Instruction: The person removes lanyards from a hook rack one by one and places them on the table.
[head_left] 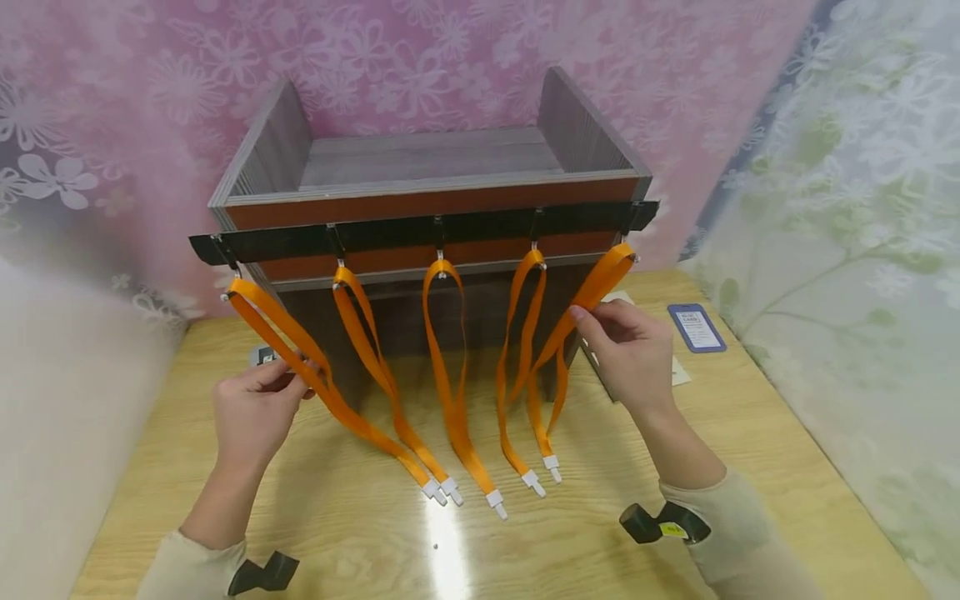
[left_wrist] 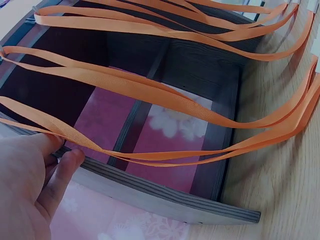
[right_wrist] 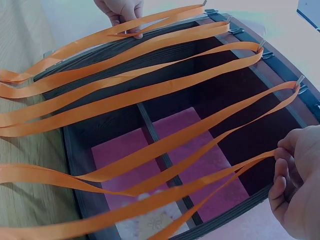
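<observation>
Several orange lanyards with white end clips hang from hooks on a dark rail. At the far left, my left hand has its thumb and fingers at the leftmost lanyard, pinching one side of its loop partway down. My right hand pinches the rightmost lanyard between thumb and fingers, a little below its hook. In the right wrist view, that lanyard's straps gather at my right fingertips. Between the hands, a middle lanyard hangs untouched, its white clip lying on the table.
Behind the lanyards stands a grey wooden shelf unit, open at the top. A blue card holder lies on the wooden table at right. White paper shows beside my right hand, and a small grey item behind my left.
</observation>
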